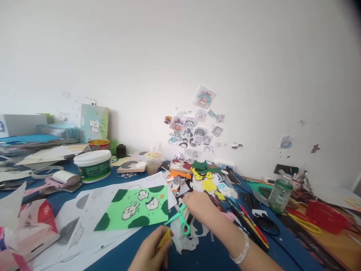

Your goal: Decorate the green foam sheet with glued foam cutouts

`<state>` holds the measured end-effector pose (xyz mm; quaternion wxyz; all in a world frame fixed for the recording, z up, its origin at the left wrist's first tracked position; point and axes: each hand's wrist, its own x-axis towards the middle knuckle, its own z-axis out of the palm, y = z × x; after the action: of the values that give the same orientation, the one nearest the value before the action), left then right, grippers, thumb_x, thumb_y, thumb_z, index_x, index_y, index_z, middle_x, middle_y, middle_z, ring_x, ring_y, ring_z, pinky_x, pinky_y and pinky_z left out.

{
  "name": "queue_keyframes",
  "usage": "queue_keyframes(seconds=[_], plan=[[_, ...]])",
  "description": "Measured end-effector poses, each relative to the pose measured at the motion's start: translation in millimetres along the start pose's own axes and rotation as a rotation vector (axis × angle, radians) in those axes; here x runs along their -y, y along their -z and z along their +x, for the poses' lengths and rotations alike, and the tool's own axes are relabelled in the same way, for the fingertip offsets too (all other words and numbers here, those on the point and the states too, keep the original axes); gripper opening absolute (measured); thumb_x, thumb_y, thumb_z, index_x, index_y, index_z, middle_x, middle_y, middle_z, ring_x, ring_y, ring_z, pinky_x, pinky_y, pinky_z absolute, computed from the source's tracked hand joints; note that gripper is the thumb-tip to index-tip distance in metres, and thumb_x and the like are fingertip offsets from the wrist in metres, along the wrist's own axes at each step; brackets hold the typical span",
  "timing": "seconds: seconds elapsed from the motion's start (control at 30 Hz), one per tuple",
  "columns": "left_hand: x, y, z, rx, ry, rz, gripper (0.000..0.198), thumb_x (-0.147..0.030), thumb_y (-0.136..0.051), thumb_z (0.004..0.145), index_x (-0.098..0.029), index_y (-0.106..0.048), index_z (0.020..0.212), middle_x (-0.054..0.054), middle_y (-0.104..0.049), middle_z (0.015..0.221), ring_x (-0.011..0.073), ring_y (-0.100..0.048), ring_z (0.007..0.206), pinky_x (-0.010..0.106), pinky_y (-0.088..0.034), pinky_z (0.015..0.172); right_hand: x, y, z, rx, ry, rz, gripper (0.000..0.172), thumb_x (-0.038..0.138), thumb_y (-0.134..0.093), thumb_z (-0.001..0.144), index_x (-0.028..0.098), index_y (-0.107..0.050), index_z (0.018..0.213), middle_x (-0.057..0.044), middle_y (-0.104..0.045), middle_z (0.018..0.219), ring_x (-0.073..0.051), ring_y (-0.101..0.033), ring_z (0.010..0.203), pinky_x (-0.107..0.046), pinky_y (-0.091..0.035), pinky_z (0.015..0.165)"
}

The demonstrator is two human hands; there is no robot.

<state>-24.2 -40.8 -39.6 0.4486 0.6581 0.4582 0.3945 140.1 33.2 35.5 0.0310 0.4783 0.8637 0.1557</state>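
My left hand (158, 246) is closed on a small yellow piece of paper (164, 239) with an orange mark on it. My right hand (193, 202), a bracelet on its wrist, reaches forward to the heap of paper scraps; its fingers point down and are mostly hidden. Teal-handled scissors (183, 223) lie just left of it on pale offcuts (186, 242). Left of the scissors rests a bright green sheet (135, 201) with dark green patches and three white cartoon cut-outs (130, 211).
A white-lidded tub (94, 167) stands at left, near a pink-handled tool (46, 185). Coloured scraps (208, 184) pile up by the wall. Several pens (251, 226) lie to the right, before a green jar (280, 194) and a red container (325, 216).
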Motion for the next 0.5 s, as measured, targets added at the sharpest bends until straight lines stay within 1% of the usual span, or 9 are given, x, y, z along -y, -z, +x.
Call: queue_keyframes(seconds=[0.07, 0.1, 0.13, 0.2, 0.27, 0.33, 0.4, 0.43, 0.5], plan=[[-2.6, 1.1, -0.2, -0.010, 0.067, -0.171, 0.044, -0.062, -0.042, 0.079, -0.019, -0.048, 0.085, -0.006, -0.046, 0.050, 0.0106, -0.041, 0.044, 0.021, -0.033, 0.047, -12.1, 6.1, -11.8, -0.076, -0.079, 0.022, 0.030, -0.001, -0.043, 0.076, 0.013, -0.066, 0.090, -0.014, -0.066, 0.091, -0.026, -0.061, 0.087, -0.032, -0.048, 0.067], [-4.4, 0.3, -0.8, -0.032, 0.094, -0.265, 0.045, -0.063, -0.043, 0.078, -0.019, -0.048, 0.084, -0.006, -0.047, 0.051, 0.0106, -0.042, 0.045, 0.021, -0.033, 0.047, -17.5, 7.5, -18.6, -0.128, -0.133, 0.069, 0.029, 0.002, -0.042, 0.079, 0.012, -0.066, 0.090, -0.014, -0.065, 0.092, -0.026, -0.060, 0.088, -0.033, -0.048, 0.069], [-6.3, -1.1, -1.7, -0.056, 0.118, -0.363, 0.044, -0.062, -0.045, 0.077, -0.019, -0.048, 0.083, -0.004, -0.050, 0.055, 0.0107, -0.044, 0.048, 0.021, -0.035, 0.048, -22.0, 7.5, -26.0, -0.205, -0.203, 0.167, 0.028, 0.006, -0.040, 0.082, 0.013, -0.065, 0.095, -0.014, -0.064, 0.094, -0.026, -0.059, 0.089, -0.034, -0.048, 0.071], [-9.6, -4.4, -3.3, -0.099, 0.171, -0.546, 0.040, -0.057, -0.050, 0.077, -0.018, -0.051, 0.085, -0.002, -0.055, 0.065, 0.0118, -0.051, 0.058, 0.022, -0.039, 0.054, -27.2, 2.3, -41.2, -0.351, -0.304, 0.480, 0.031, 0.020, -0.039, 0.088, 0.014, -0.059, 0.110, -0.013, -0.061, 0.102, -0.025, -0.058, 0.094, -0.035, -0.048, 0.077], [-10.9, -7.6, -3.6, -0.097, 0.240, -0.671, 0.041, -0.055, -0.055, 0.074, -0.018, -0.053, 0.091, 0.002, -0.059, 0.076, 0.0141, -0.056, 0.068, 0.024, -0.043, 0.059, -26.3, -9.4, -54.7, -0.425, -0.392, 0.865, 0.039, 0.037, -0.040, 0.089, 0.015, -0.054, 0.117, -0.013, -0.059, 0.110, -0.024, -0.058, 0.095, -0.036, -0.049, 0.077], [-10.5, -10.8, -2.7, -0.076, 0.300, -0.713, 0.046, -0.055, -0.058, 0.070, -0.018, -0.055, 0.097, 0.004, -0.062, 0.082, 0.0169, -0.059, 0.075, 0.027, -0.045, 0.064, -19.6, -24.1, -64.7, -0.478, -0.518, 1.216, 0.048, 0.051, -0.044, 0.084, 0.014, -0.055, 0.113, -0.014, -0.059, 0.111, -0.026, -0.060, 0.094, -0.037, -0.051, 0.073], [-11.0, -14.2, -2.5, -0.051, 0.313, -0.709, 0.050, -0.055, -0.061, 0.067, -0.018, -0.057, 0.100, 0.006, -0.064, 0.084, 0.0188, -0.061, 0.079, 0.029, -0.046, 0.068, -8.9, -37.6, -71.4, -0.537, -0.611, 1.473, 0.052, 0.057, -0.053, 0.077, 0.015, -0.057, 0.107, -0.014, -0.061, 0.109, -0.028, -0.060, 0.097, -0.037, -0.052, 0.074], [-12.2, -15.9, -3.2, -0.041, 0.296, -0.704, 0.050, -0.054, -0.063, 0.067, -0.017, -0.058, 0.100, 0.006, -0.065, 0.086, 0.0194, -0.061, 0.082, 0.030, -0.047, 0.072, -2.9, -42.9, -73.9, -0.550, -0.623, 1.567, 0.053, 0.058, -0.057, 0.072, 0.016, -0.058, 0.105, -0.014, -0.062, 0.108, -0.028, -0.060, 0.098, -0.037, -0.052, 0.075], [-16.2, -19.1, -5.6, -0.027, 0.236, -0.683, 0.047, -0.051, -0.066, 0.065, -0.016, -0.059, 0.097, 0.006, -0.065, 0.090, 0.0200, -0.061, 0.088, 0.030, -0.046, 0.079, 8.8, -49.8, -78.4, -0.539, -0.599, 1.707, 0.056, 0.056, -0.068, 0.064, 0.016, -0.058, 0.102, -0.013, -0.063, 0.105, -0.028, -0.061, 0.096, -0.038, -0.051, 0.078]])
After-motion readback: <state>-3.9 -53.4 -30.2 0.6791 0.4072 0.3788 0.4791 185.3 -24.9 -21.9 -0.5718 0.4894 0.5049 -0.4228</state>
